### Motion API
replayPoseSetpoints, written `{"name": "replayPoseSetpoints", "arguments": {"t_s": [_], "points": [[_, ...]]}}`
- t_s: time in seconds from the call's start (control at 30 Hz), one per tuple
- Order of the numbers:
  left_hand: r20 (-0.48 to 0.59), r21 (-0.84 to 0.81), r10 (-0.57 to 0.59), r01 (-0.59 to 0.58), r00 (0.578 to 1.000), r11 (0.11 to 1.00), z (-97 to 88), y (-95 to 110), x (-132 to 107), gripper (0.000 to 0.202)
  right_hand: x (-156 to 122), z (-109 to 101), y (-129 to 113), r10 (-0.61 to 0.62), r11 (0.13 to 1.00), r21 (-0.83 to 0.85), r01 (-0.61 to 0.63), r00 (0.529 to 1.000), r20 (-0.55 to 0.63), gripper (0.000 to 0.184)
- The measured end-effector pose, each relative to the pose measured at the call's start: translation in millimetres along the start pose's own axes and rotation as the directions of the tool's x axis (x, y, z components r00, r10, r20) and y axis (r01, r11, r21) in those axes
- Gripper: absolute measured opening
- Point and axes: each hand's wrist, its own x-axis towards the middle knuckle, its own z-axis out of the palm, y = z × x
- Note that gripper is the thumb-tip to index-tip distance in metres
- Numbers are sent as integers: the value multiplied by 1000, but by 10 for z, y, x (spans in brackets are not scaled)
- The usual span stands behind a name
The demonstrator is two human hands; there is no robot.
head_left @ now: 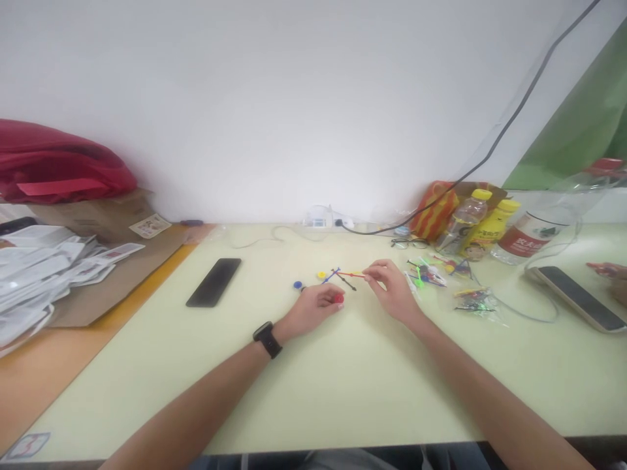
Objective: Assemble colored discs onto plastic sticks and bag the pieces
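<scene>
My left hand [313,305], with a black watch on the wrist, rests on the pale green table [313,385] and pinches a small red piece [338,298]. My right hand [392,287] is closed on the end of a thin red stick [353,274]. That stick joins a small frame of blue and dark sticks [337,277] lying on the table. A yellow disc [321,275] and a blue disc [297,284] lie just left of the frame. Loose coloured sticks [431,273] and more in clear bags [473,300] lie to the right of my right hand.
A black phone [213,281] lies to the left. Another phone [578,297] sits at the right, beside another person's hand [610,273]. Bottles [482,225], glasses [409,243] and a cable [490,150] line the back. White packets [44,267] and cardboard fill the left.
</scene>
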Motion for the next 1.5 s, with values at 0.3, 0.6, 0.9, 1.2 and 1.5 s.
{"name": "replayPoseSetpoints", "arguments": {"t_s": [0.3,0.6,0.9,1.2,1.5], "points": [[-63,-109,-42,35,997,993,-32,11,31,42,-20,38,-158,200,922,299,-246,964,177,32],[-80,-68,6,-11,997,998,-36,78,15,43,-102,137,-297,148,898,341,-277,922,357,27],[-83,-10,70,-71,994,997,-30,35,18,34,-172,133,-368,15,998,53,-33,950,311,18],[-101,19,132,-130,986,991,11,119,-13,26,-148,107,-395,13,991,127,-53,954,299,20],[-3,-152,95,-94,996,984,11,158,-42,29,-79,101,-331,107,942,269,-199,941,322,28]]}}
